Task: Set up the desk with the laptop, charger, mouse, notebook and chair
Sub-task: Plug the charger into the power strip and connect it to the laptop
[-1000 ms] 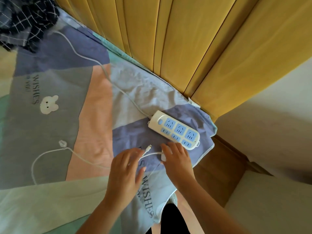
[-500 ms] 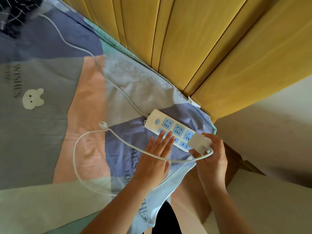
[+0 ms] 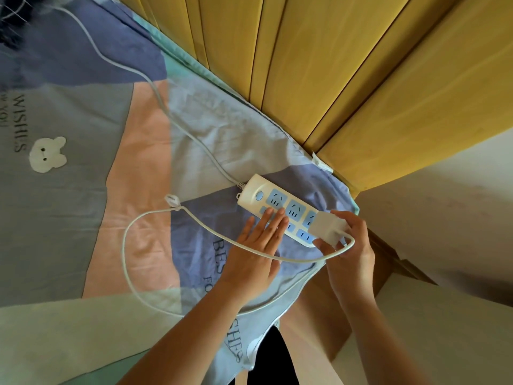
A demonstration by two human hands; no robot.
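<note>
A white power strip (image 3: 266, 197) with blue sockets lies on the patterned bedsheet (image 3: 83, 218) near the bed's corner. My left hand (image 3: 258, 251) lies flat with straight fingers, its fingertips pressing the near edge of the strip. My right hand (image 3: 351, 245) grips a white charger block (image 3: 329, 227) held over the strip's right end sockets. The charger's white cable (image 3: 130, 262) loops across the sheet to the left and back under my left forearm. Whether the charger's pins are in a socket is hidden.
The strip's own cord (image 3: 155, 90) runs up left across the sheet. A yellow wooden headboard (image 3: 333, 79) rises behind the bed. A wooden bed frame (image 3: 388, 259) and a pale wall (image 3: 444, 218) lie to the right. Dark checked cloth (image 3: 14, 15) sits top left.
My right hand picked up the charger block from the sheet and carried it to the strip's right end. My left hand moved up and laid its fingers on the strip. The cable loop shifted right.
</note>
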